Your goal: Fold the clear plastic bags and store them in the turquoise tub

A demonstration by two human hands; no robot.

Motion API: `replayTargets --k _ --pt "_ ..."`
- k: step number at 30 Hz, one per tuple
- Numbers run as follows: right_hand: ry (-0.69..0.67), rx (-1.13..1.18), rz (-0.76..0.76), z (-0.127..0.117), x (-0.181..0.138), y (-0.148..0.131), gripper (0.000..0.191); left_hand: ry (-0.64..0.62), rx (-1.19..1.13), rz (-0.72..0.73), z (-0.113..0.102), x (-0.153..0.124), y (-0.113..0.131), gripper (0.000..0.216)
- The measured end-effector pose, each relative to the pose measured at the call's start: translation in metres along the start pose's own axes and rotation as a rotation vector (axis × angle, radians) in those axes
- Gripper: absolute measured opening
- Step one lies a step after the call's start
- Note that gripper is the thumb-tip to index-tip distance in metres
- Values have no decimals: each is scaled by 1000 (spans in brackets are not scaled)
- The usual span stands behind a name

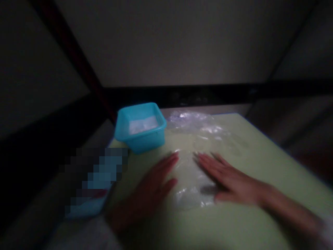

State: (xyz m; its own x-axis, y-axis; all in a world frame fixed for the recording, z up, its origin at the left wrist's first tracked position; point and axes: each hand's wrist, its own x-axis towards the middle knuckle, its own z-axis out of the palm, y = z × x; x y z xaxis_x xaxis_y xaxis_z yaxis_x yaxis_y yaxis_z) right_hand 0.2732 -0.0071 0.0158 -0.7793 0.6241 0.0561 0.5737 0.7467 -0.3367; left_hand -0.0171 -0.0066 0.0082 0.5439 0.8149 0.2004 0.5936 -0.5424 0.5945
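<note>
Left hand (152, 182) and right hand (229, 180) rest on clear plastic (188, 173).

No legible text, label, brand or number. Frame is dim and blurred. Far-left tub (140, 126), film (192, 166) and board (260, 156) show no readable marks. Near-left pixelated patch (93, 180) is unreadable.

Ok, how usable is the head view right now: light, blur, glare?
Head view: dim, corners nearly black; left hand and right hand blurred, flat on the clear plastic, which throws pale glare; blue tub soft but readable; a pixelated block hides the left edge of the green mat.
</note>
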Motion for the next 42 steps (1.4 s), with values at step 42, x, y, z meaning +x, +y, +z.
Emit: replayTargets --k 42 --pt "98 -337 -256 3 -16 -16 24 223 -505 -350 16 16 -6 36"
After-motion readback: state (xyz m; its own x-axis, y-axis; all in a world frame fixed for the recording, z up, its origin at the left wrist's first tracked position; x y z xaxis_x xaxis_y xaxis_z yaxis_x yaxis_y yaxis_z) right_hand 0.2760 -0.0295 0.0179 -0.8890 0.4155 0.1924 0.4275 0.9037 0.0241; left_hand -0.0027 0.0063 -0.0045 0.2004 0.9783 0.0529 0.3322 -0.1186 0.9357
